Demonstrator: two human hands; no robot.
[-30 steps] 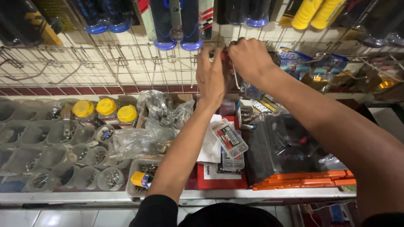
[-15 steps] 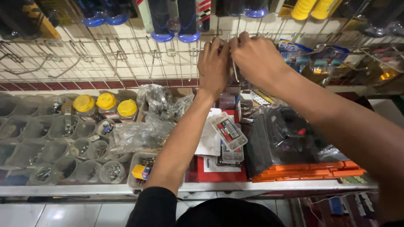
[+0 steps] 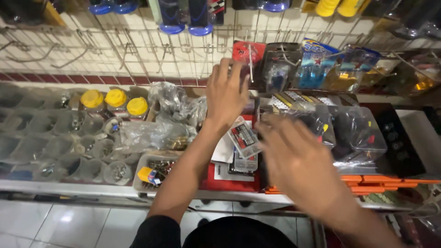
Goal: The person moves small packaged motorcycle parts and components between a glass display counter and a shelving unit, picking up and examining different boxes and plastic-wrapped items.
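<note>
Reaching up at centre frame, the left hand [image 3: 226, 94] spreads flat, grip open and empty, near a glossy red blister pack [image 3: 248, 54] on the wire rack [image 3: 138, 50]; the blurred right hand [image 3: 298, 163] hangs lower, fingers loose, holding nothing.

You have one view only, from the camera on your head. It looks steeply down and forward over a shop counter [image 3: 55, 186] toward the wire rack [image 3: 138, 46] on the tiled wall behind it. It sits close: your left hand [image 3: 226, 94] and blurred right hand [image 3: 298, 163] fill the centre, and the floor tiles [image 3: 50, 225] show at the bottom edge.
</note>
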